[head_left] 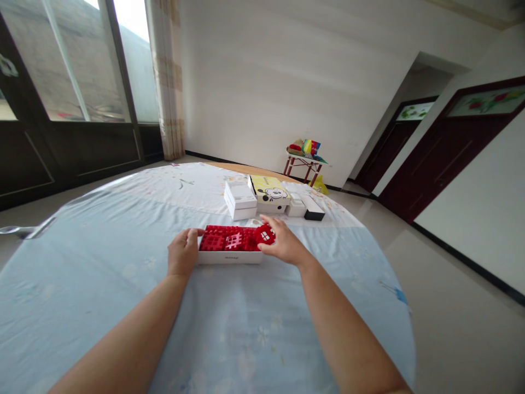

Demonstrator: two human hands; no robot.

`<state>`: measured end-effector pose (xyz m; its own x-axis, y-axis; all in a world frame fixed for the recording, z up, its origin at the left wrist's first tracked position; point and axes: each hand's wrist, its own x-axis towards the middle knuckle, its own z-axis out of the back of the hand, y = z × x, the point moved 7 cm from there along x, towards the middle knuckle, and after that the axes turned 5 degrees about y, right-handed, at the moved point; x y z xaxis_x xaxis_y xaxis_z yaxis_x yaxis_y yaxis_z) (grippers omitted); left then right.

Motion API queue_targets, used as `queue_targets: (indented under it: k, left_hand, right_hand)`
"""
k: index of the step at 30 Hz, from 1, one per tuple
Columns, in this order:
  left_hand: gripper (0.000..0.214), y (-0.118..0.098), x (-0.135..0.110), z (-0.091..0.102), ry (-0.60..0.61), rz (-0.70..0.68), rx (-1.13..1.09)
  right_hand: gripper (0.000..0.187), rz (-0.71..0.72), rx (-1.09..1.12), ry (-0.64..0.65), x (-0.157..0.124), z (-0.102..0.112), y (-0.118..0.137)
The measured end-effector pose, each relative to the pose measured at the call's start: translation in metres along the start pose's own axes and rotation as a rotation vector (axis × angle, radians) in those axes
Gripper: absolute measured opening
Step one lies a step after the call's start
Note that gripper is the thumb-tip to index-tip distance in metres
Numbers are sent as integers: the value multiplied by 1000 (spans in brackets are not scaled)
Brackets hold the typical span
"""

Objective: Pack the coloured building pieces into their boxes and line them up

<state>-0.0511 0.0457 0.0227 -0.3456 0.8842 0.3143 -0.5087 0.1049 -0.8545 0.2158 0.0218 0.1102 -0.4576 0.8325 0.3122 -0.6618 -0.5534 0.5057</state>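
A shallow white box point(229, 257) with small printed lettering on its near side lies on the table in front of me. It is filled with red cut-out ornaments point(214, 241) in lattice shapes, one of them glossier than the rest. My left hand point(183, 253) is closed around the box's left end, its fingertips at the far corner. At the right end, my right hand point(284, 241) pinches a round red cut-out ornament point(265, 234) with pale openings in its middle. This piece sits over the box's right edge; whether it touches the other pieces I cannot tell.
Beyond stand a white box point(240, 200), a yellow cartoon box point(268, 191), a small white box point(296, 206) and a black-and-white box point(314, 209). A pale blue floral cloth point(233, 328) covers the round table. A small side table point(305, 158) holds colourful items by the wall.
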Motion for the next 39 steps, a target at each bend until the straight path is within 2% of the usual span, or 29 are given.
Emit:
queue_targets:
  k: [4, 7, 9, 14, 19, 23, 27, 33, 39]
  left_hand:
    - [40, -1, -1, 0, -5, -3, -6]
    - [40, -2, -2, 1, -7, 2, -7]
    - [40, -2, -2, 2, -11, 10, -14]
    - [41, -3, -2, 0, -6, -8, -9]
    - [41, -2, -2, -1, -9, 1, 1]
    - [40, -2, -3, 0, -12, 0, -4]
    - [41, -5, -4, 2, -13, -2, -3]
    - [40, -6, -4, 1, -7, 4, 1]
    - [40, -6, -3, 2, -8, 6, -1]
  right_hand:
    - [72, 45, -112, 92, 38, -24, 35]
    - [69, 46, -157, 151, 56, -40, 46]
    - [68, 54, -127, 148, 60, -43, 48]
    - [69, -7, -86, 45, 53, -30, 30]
    - [62, -51, -123, 67, 48, -35, 17]
    - [61, 24, -84, 91, 55, -46, 29]
    - [57, 84, -112, 202, 57, -55, 42]
    - [37, 118, -320, 301, 47, -55, 46]
    - [23, 108, -392, 322, 42, -59, 53]
